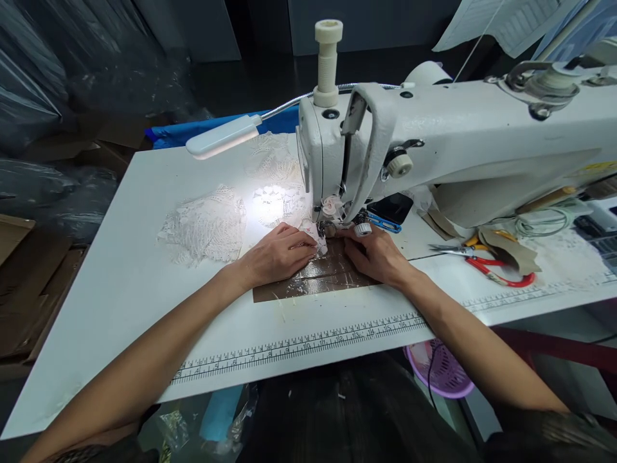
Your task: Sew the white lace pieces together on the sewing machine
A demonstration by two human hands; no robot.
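White lace fabric (305, 218) runs under the presser foot (329, 229) of a white sewing machine (332, 148). My left hand (283, 254) lies just left of the foot, its fingers together and curled down on the lace edge. To the right of the foot is my right hand (376, 255), fingers bent and the index finger reaching toward the needle area. Whatever its fingertips pinch is hidden. Both hands rest over a brown taped plate (313, 283) scattered with thread bits. A lamp (224, 136) lights the lace from the left.
A heap of lace (207, 225) lies left of my hands. On the right are red-handled scissors (501, 273), a dark phone (391, 207) and a blue tool (384, 222). A printed ruler (299, 347) follows the table's front edge. A purple basket (446, 373) stands below.
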